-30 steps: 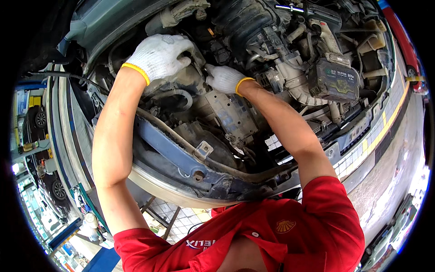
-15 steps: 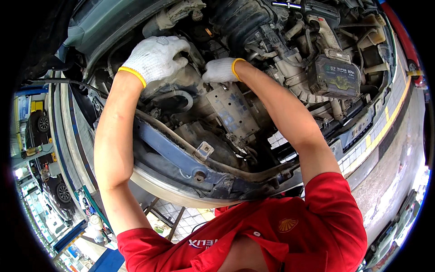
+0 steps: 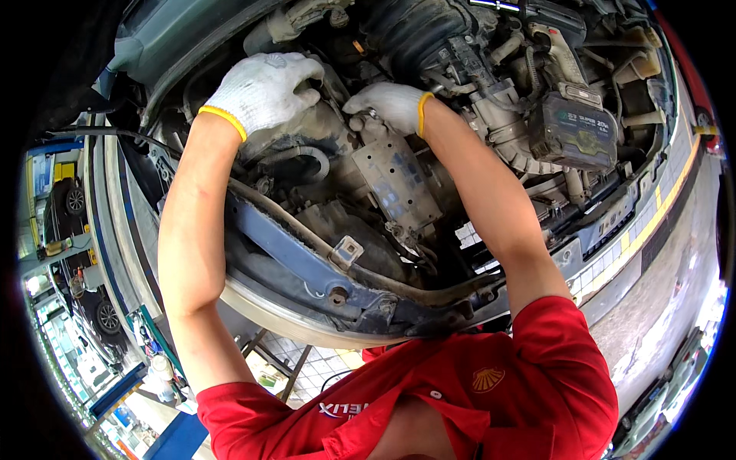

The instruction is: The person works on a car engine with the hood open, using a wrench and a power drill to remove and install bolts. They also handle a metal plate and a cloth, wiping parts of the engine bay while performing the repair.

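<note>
I am bent over an open car engine bay, both hands in white knit gloves with yellow cuffs. My left hand (image 3: 261, 88) lies at the upper left on a dirty grey engine housing (image 3: 326, 142), its fingers curled against a part there. Just to its right, my right hand (image 3: 387, 103) has its fingers closed around a small metal piece at the top of a scuffed grey metal plate (image 3: 395, 180). What that piece is stays hidden under the glove. The two hands are a short gap apart.
A black corrugated intake hose (image 3: 414, 31) runs above the hands. A dark battery (image 3: 571, 130) sits to the right. A blue crossmember (image 3: 291, 253) and the car's front edge (image 3: 276, 322) lie below my arms. Parked cars (image 3: 73, 199) and shop floor show at far left.
My right hand has moved up and to the left, closer to my left hand, and now grips at the top of the metal plate. The left hand stays about where it was.
</note>
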Tool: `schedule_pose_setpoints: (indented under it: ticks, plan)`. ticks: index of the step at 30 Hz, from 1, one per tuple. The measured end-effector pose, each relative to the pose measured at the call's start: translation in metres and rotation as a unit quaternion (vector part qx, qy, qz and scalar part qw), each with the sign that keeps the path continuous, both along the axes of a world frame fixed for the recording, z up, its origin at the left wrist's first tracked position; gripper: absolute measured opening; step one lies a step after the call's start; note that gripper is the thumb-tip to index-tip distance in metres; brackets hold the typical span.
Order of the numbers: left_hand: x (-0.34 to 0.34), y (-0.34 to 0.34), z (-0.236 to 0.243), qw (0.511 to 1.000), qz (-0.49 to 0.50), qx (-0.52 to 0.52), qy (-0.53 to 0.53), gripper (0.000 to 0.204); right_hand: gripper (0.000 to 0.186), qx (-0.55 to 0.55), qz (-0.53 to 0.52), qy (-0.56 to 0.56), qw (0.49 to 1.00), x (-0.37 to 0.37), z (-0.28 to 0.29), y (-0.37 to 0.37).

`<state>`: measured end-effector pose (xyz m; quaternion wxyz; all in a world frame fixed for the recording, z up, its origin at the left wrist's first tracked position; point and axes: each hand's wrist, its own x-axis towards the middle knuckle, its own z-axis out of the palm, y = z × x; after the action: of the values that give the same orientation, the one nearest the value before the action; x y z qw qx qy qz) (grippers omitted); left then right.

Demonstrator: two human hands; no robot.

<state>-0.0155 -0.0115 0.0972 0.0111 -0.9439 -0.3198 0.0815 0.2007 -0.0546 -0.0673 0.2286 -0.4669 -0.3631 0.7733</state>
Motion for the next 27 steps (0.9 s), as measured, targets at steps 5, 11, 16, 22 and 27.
schedule_pose_setpoints:
  ticks: [5,11,16,22,27]
  plan:
    - [-0.002,0.001,-0.004,1.000,-0.008,0.006,-0.006,0.038,0.029,-0.033,-0.090,-0.009,0.995,-0.013,0.008,-0.019]
    - [-0.007,0.001,-0.007,1.000,-0.010,0.016,-0.024,0.038,0.036,0.123,0.100,-0.109,0.981,-0.007,-0.017,-0.012]
    - [0.001,0.005,-0.006,1.000,-0.016,-0.006,-0.014,0.040,0.056,0.229,0.017,-0.364,0.903,-0.025,-0.073,-0.012]
    - [0.003,-0.001,0.000,1.000,-0.002,-0.013,-0.005,0.041,0.051,0.268,0.035,-0.363,0.892,-0.030,-0.065,-0.017]
    - [0.006,-0.002,-0.002,1.000,0.011,-0.026,0.008,0.041,0.050,0.345,0.045,-0.356,0.867,-0.020,-0.076,-0.017]
